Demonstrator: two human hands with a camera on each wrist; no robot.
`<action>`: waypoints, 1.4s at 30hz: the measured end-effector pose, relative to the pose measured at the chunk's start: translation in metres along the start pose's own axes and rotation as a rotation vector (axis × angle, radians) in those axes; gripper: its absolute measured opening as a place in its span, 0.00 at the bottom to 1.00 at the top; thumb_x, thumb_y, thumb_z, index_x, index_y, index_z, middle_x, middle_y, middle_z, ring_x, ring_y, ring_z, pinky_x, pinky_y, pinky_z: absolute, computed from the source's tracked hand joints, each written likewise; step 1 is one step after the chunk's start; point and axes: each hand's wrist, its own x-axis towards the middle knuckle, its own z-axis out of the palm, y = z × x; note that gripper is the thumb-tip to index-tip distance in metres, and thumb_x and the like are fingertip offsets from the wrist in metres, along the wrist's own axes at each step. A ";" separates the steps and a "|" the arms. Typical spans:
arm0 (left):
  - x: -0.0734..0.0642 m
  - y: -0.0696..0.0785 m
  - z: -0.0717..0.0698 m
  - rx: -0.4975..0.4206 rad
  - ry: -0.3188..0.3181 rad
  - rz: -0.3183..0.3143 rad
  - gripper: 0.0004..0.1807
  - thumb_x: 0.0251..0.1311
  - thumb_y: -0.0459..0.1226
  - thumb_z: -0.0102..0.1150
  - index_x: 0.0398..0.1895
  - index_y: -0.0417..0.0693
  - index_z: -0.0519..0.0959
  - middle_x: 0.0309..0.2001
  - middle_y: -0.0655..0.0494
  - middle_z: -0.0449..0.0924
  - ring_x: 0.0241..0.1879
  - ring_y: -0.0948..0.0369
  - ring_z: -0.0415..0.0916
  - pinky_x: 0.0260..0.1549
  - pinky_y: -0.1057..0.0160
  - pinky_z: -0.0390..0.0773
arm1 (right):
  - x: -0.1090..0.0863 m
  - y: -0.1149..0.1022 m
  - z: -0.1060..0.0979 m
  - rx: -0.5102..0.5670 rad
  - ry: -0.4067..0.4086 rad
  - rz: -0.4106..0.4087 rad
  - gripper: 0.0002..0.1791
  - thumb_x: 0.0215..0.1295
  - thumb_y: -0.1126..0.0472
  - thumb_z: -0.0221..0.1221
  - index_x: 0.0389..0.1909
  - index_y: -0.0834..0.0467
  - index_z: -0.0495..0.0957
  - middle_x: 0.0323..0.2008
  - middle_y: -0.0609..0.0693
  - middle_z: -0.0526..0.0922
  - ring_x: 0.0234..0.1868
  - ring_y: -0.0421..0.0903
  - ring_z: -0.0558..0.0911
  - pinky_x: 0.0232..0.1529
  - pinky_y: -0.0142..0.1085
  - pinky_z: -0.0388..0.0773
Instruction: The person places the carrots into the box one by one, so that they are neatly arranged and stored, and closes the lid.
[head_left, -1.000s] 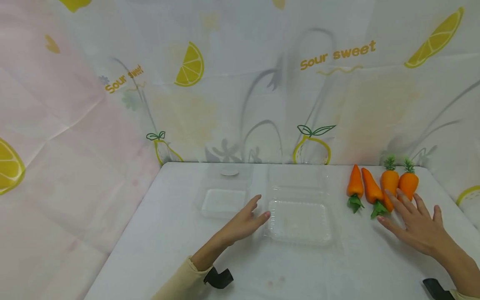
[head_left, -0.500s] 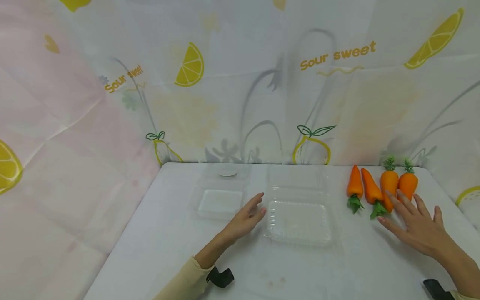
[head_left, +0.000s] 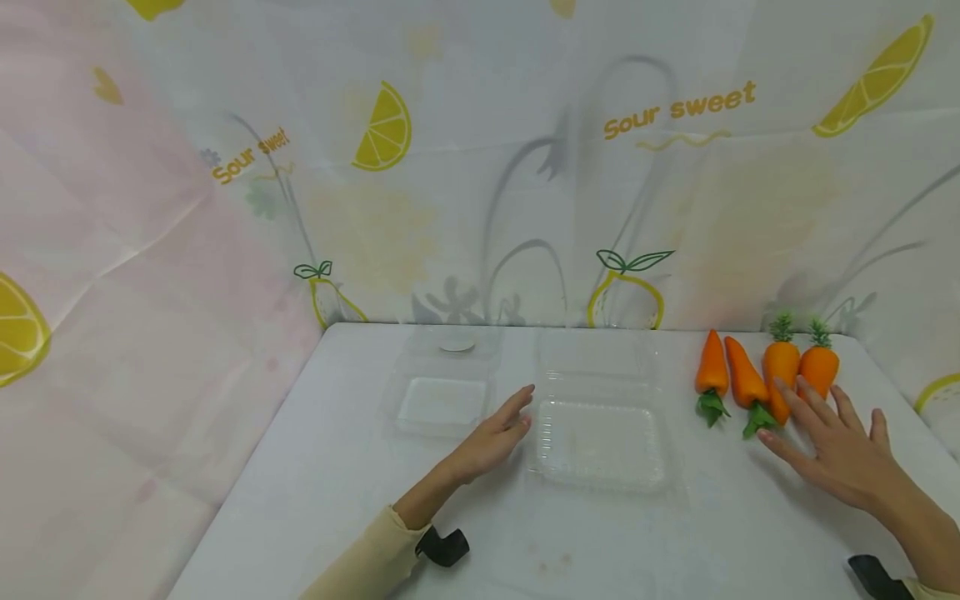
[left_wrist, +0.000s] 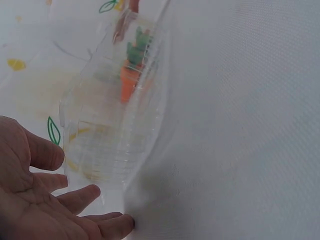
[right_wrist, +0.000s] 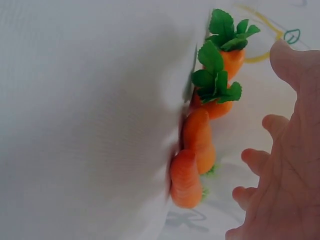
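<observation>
My left hand [head_left: 486, 442] is between two open clear plastic clamshell boxes, fingers extended and holding nothing. The larger box [head_left: 600, 483] lies just right of its fingertips; the smaller box [head_left: 442, 427] is on its left. My right hand [head_left: 847, 458] spreads its fingers over the near end of several orange toy carrots. Two carrots with flat green leaves, one of them the leftmost carrot [head_left: 712, 367], point their tips away from me. Another carrot [head_left: 782, 362] has its feathery green top at the back. In the right wrist view, the fingers stand apart from the carrots [right_wrist: 186, 180].
The white table [head_left: 315, 500] ends at the back against a hanging cloth [head_left: 465, 208] printed with lemons and "Sour sweet". A black strap mount [head_left: 444, 547] sits at my left wrist and another black mount [head_left: 873, 577] at my right.
My left hand has moved slightly right and away from me, and the smaller box has shifted a little left. My right hand and the carrots stay in place.
</observation>
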 end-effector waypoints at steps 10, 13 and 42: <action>0.002 0.003 -0.004 0.055 -0.039 0.001 0.30 0.78 0.42 0.37 0.79 0.54 0.48 0.75 0.47 0.55 0.73 0.51 0.52 0.68 0.46 0.57 | 0.005 0.001 -0.004 -0.003 0.033 -0.013 0.50 0.69 0.35 0.52 0.76 0.63 0.43 0.72 0.73 0.46 0.70 0.76 0.34 0.57 0.74 0.18; 0.002 0.003 -0.005 0.071 -0.049 0.011 0.30 0.78 0.43 0.37 0.79 0.53 0.47 0.75 0.46 0.55 0.73 0.50 0.52 0.67 0.45 0.58 | 0.008 0.003 -0.006 -0.016 0.059 -0.022 0.50 0.69 0.35 0.52 0.76 0.64 0.44 0.71 0.74 0.49 0.69 0.76 0.40 0.57 0.76 0.23; 0.002 0.004 -0.004 0.177 -0.063 0.008 0.30 0.78 0.43 0.36 0.80 0.55 0.46 0.75 0.50 0.56 0.73 0.53 0.53 0.69 0.48 0.56 | 0.033 0.032 -0.030 0.060 0.148 0.248 0.41 0.66 0.54 0.56 0.71 0.72 0.51 0.45 0.79 0.68 0.34 0.68 0.74 0.22 0.48 0.76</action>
